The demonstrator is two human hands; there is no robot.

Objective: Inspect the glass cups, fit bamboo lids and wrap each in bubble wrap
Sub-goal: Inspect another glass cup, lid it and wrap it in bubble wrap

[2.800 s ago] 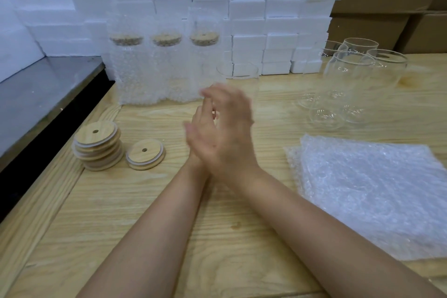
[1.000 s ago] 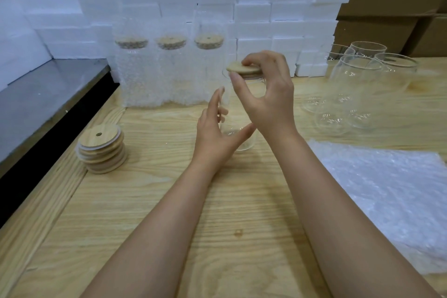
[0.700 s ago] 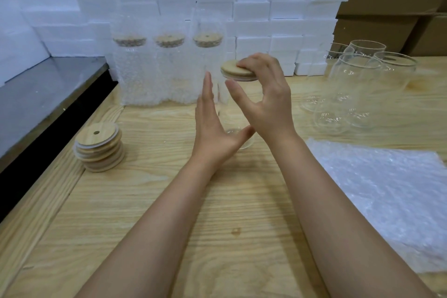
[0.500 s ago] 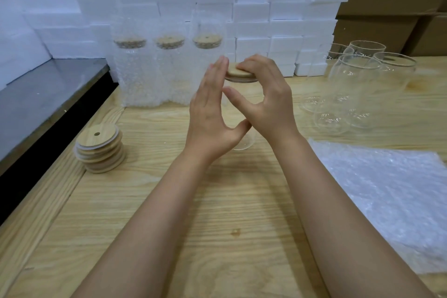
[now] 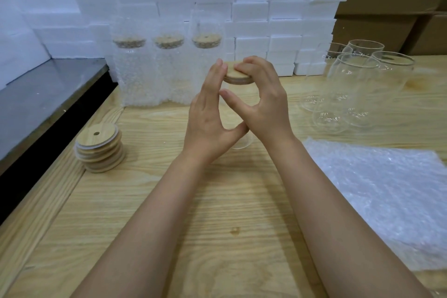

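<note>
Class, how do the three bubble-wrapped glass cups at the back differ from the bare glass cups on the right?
The bubble-wrapped glass cups wear round bamboo lids; the bare glass cups are open-topped. The wrapped cups form a straight row; the bare cups bunch together. The wrapped cups look frosted white; the bare cups are see-through. Both stand upright on the pale wooden table.
</note>
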